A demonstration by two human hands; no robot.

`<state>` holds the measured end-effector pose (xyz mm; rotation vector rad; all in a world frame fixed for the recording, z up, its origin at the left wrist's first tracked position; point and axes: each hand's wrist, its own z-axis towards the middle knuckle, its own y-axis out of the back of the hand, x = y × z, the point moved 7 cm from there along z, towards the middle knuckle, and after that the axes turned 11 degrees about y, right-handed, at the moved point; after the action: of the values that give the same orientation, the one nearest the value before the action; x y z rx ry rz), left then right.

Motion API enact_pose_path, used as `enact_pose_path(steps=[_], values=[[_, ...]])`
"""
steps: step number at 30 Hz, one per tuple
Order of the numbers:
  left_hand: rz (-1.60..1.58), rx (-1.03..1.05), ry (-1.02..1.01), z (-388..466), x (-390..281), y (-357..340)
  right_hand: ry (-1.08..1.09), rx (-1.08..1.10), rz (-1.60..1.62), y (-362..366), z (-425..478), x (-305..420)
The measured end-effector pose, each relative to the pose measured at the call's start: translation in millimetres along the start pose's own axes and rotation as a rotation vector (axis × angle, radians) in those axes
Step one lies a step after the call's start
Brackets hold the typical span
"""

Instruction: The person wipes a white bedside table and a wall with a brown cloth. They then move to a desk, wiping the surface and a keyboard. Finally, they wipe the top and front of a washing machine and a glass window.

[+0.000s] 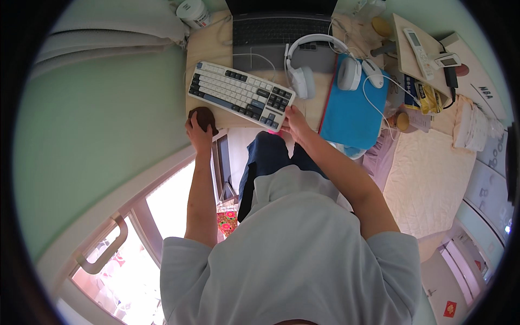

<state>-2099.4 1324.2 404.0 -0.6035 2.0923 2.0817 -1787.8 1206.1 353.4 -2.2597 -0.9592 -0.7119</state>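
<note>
My left hand (pixel 200 134) is on a brown cloth (pixel 204 118) at the desk's front left corner. A white keyboard (pixel 239 94) with cream, black and blue keys slants across the desk; my right hand (pixel 296 122) grips its lower right corner, thumb on top. Behind the keyboard stands an open laptop (pixel 260 57). White over-ear headphones (pixel 300 79) rest partly on the laptop and partly on a blue folder or cloth (pixel 349 113). A white mouse (pixel 372 74) lies on the blue item's upper right part.
The wooden desk (pixel 207 44) holds a white tub (pixel 193 14) at the back left. On the right, a small raised shelf (pixel 410 57) carries a white remote control (pixel 418 53) and a small device with a screen. A white cable (pixel 367 97) loops beside the mouse. A bed (pixel 426 183) stands at the right.
</note>
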Motion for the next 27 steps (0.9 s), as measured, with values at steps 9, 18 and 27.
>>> enact_pose_path(steps=[9, 18, 27], values=[[-0.061, -0.091, 0.122, -13.2, -3.2, -18.2, 0.197, 0.106, -0.149, -18.0, 1.7, 58.4], [-0.081, 0.356, -0.584, -130.9, -193.5, -106.1, 0.229, 0.075, -0.276, -38.5, 19.5, 101.4], [-0.019, 0.166, -0.441, -78.4, -100.0, -90.6, 0.133, 0.001, -0.324, -17.5, 13.0, 74.7]])
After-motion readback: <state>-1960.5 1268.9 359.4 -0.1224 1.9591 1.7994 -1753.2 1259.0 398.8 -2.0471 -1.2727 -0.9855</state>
